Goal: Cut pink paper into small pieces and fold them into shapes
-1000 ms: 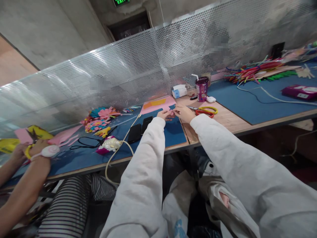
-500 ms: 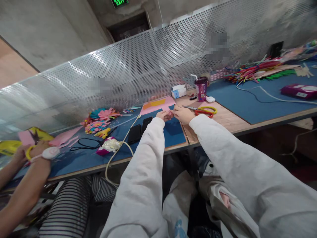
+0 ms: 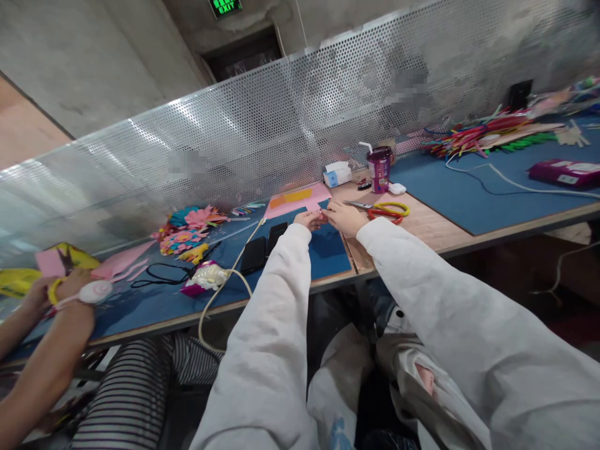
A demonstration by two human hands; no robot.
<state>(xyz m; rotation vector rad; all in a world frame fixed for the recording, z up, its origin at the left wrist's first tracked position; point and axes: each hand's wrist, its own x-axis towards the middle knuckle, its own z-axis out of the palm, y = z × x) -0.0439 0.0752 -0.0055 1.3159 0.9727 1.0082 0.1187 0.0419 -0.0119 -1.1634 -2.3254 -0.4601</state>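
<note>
My left hand (image 3: 309, 220) and my right hand (image 3: 344, 217) meet over the blue mat, fingertips together. Between them they pinch a small pink piece (image 3: 321, 213), mostly covered by fingers; its material is hard to tell. Just behind lies a pink sheet (image 3: 276, 211) with an orange-yellow sheet (image 3: 296, 197) on it. To the right of my right hand, scissors (image 3: 391, 211) with yellow and red-orange handles rest on the wooden surface. Two dark phones (image 3: 254, 255) lie left of my left hand.
A purple cup (image 3: 379, 170) with a straw and a tissue pack (image 3: 337, 174) stand at the back. Paper flowers (image 3: 185, 240), a cable (image 3: 244, 250) and an opened packet (image 3: 205, 277) lie left. At far left, a co-worker's hands (image 3: 70, 284) hold scissors. Pipe cleaners (image 3: 482, 136) lie right.
My fingers have shifted slightly around the small pink piece, and the right hand's fingers sit a little closer in. The view has moved a touch; the rest looks the same.
</note>
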